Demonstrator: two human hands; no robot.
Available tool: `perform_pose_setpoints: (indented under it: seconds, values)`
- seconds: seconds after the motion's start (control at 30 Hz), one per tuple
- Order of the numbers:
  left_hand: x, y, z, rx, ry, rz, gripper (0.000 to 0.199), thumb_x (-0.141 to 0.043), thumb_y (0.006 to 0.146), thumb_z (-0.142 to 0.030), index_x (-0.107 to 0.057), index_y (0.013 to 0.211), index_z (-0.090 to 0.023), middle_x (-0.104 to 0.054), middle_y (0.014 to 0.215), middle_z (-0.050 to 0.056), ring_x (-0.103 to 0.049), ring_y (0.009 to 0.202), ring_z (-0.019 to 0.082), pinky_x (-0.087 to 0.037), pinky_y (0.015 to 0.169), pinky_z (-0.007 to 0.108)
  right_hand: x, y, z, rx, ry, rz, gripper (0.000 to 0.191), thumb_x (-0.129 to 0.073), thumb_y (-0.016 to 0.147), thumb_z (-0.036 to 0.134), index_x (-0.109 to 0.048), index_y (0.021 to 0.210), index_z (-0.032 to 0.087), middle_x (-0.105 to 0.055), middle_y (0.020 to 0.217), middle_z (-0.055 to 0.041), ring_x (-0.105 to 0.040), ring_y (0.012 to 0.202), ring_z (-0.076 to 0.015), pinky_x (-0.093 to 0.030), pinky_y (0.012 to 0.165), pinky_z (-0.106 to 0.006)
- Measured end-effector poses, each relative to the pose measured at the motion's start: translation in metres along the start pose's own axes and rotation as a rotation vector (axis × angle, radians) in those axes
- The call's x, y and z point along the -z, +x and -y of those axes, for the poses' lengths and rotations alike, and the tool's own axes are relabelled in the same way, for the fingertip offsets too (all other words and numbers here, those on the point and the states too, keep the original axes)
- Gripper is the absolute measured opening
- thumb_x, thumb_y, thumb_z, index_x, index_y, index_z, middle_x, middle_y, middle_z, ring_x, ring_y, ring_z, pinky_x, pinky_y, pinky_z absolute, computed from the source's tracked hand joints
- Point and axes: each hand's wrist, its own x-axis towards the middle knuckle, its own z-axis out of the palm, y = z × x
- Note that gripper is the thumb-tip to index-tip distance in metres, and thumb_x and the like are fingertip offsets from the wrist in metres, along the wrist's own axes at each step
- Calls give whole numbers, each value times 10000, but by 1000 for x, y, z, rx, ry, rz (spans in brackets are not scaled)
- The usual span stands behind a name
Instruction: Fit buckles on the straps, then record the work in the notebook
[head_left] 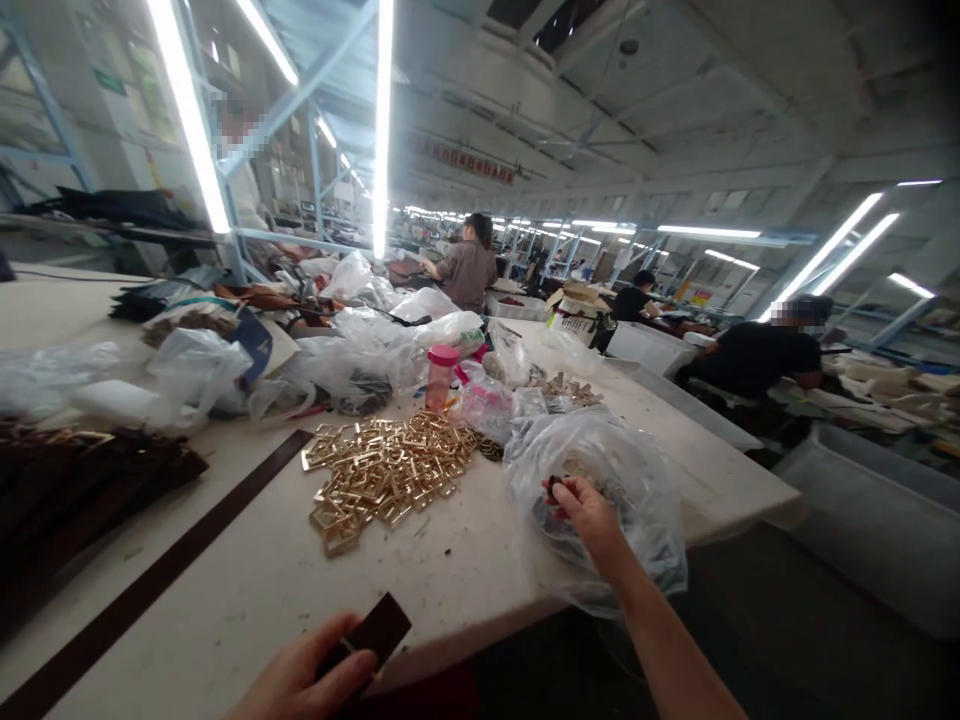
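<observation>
Dark leather strap (380, 630) sits in the left hand (300, 670) at the near edge of the desk (225, 610), its short end sticking up past the fingers (352, 665), which close narrowly around it, with what may be a glint of metal at the grip. It looks stiff but light, and its flat faces seem the surest place to pinch. The right hand (589, 515) is at the mouth of a clear plastic bag (637, 510) lying on the desk, its fingers drawn together around a small dark piece (555, 488), too small and too shadowed to identify. The thin film looks soft and slippery, likely to crumple under any grip. Near the bag, a loose heap of gold rectangular buckles (382, 470) lies on the desk; they look hard-edged, light singly, and prone to sliding apart. A long brown strip (157, 570) lies flat toward the left, beside a stack of dark straps (67, 490). Most of the bag's contents are hidden by the film and the hand, and the bottom of the frame cuts off the left forearm. Farther off, a co-worker (469, 275) sits among more bags.
</observation>
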Motion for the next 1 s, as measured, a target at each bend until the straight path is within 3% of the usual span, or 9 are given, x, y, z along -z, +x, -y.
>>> perform_pose_setpoints:
  seconds: [0.07, 0.13, 0.23, 0.4, 0.53, 0.63, 0.77, 0.9, 1.0]
  values:
    - [3, -7, -8, -9, -19, -24, 374, -528, 699, -502, -648, 919, -225, -690, 931, 3, -590, 906, 254, -442, 789, 270, -23, -41, 32, -14, 371, 175, 343, -395, 844, 481, -516, 942, 175, -656, 999, -110, -622, 755, -173, -462, 630, -294]
    - [8, -16, -15, -30, -47, -41, 353, -519, 734, -472, -633, 922, -197, -680, 880, 10, -586, 837, 228, -431, 754, 261, -53, -79, 64, -104, 739, 380, 323, -490, 813, 490, -512, 899, 179, -668, 913, -103, -587, 635, -139, -430, 560, -264]
    - [15, -29, -18, -70, -145, -75, 349, -502, 772, -463, -599, 923, -163, -642, 786, 6, -554, 730, 187, -417, 674, 252, -98, -121, 98, -155, 921, 616, 334, -530, 806, 497, -559, 843, 166, -639, 783, -57, -491, 524, -87, -364, 495, -225]
    - [21, -50, -5, -74, -261, -171, 317, -516, 776, -449, -570, 844, -144, -582, 698, -7, -504, 674, 160, -385, 627, 247, -144, -144, 121, -126, 894, 534, 404, -568, 752, 550, -583, 870, 163, -455, 540, 55, -356, 437, -63, -291, 431, -203]
    - [19, -55, 0, -96, -314, -174, 332, -513, 783, -465, -566, 873, -149, -581, 706, -12, -500, 664, 154, -380, 623, 245, -148, -147, 123, -60, 770, 546, 504, -548, 739, 577, -585, 1010, 153, -347, 454, 90, -270, 400, -63, -198, 384, -193]
    - [17, -54, -1, -111, -255, -136, 324, -523, 779, -458, -577, 873, -153, -593, 719, -10, -511, 681, 159, -381, 634, 243, -145, -151, 123, -92, 702, 603, 514, -526, 743, 582, -622, 979, 135, -318, 417, 93, -242, 385, -60, -168, 372, -193]
    - [15, -54, -1, -100, -161, -130, 295, -520, 780, -429, -595, 874, -160, -608, 724, -13, -524, 684, 163, -376, 626, 241, -144, -156, 122, -145, 674, 534, 539, -437, 785, 608, -650, 930, 134, -339, 429, 75, -288, 405, -74, -232, 389, -204]
    - [14, -54, 3, -87, -170, -146, 288, -521, 780, -424, -591, 864, -157, -619, 727, -10, -530, 676, 162, -379, 616, 241, -148, -158, 119, -111, 655, 577, 547, -596, 699, 588, -612, 1057, 175, -451, 514, 57, -338, 426, -78, -280, 405, -210]
    - [14, -53, 4, -85, -195, -147, 297, -522, 780, -429, -590, 876, -156, -633, 756, -2, -545, 700, 168, -392, 637, 244, -151, -160, 115, -98, 686, 579, 519, -583, 739, 553, -598, 1120, 201, -579, 645, 16, -449, 494, -95, -398, 502, -238]
